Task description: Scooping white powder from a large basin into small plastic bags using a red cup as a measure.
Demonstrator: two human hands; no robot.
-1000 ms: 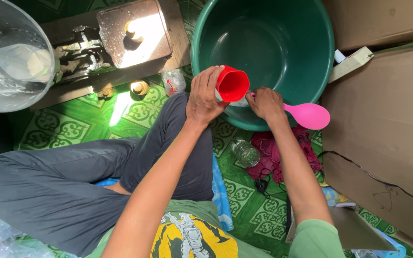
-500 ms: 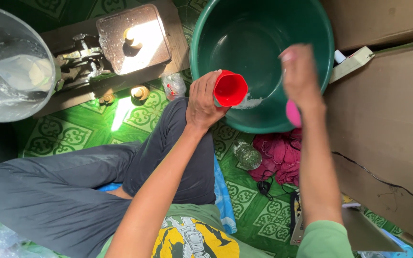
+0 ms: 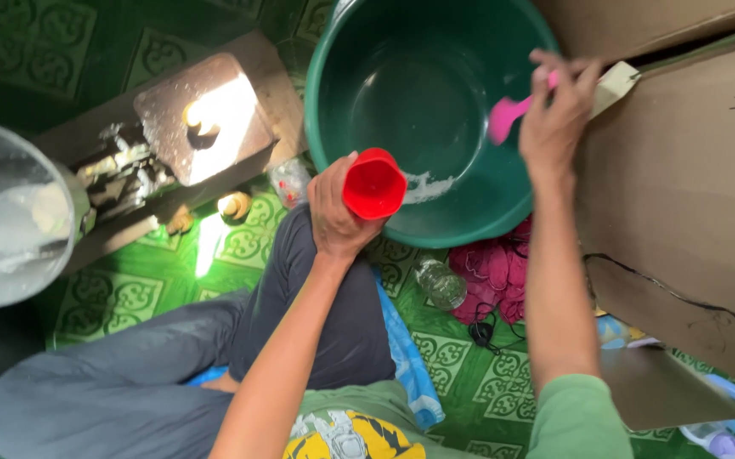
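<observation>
My left hand (image 3: 333,211) grips a small red cup (image 3: 373,183), held at the near rim of a large green basin (image 3: 401,76). Its mouth faces up toward the camera. My right hand (image 3: 556,119) holds a pink spoon (image 3: 508,115) over the right inner side of the basin, the spoon's bowl pointing left and down. A little white substance (image 3: 425,187) lies at the bottom of the basin near the cup.
A clear plastic tub (image 3: 6,221) with white contents stands at the left. A metal device on a wooden base (image 3: 189,127) sits beside it. Brown cardboard (image 3: 682,187) fills the right. A small bottle (image 3: 440,283) and magenta cloth (image 3: 495,272) lie on the green patterned floor mat.
My right hand has carried the pink spoon up from beside the cup to the right inner side of the basin. The left hand and red cup have barely moved.
</observation>
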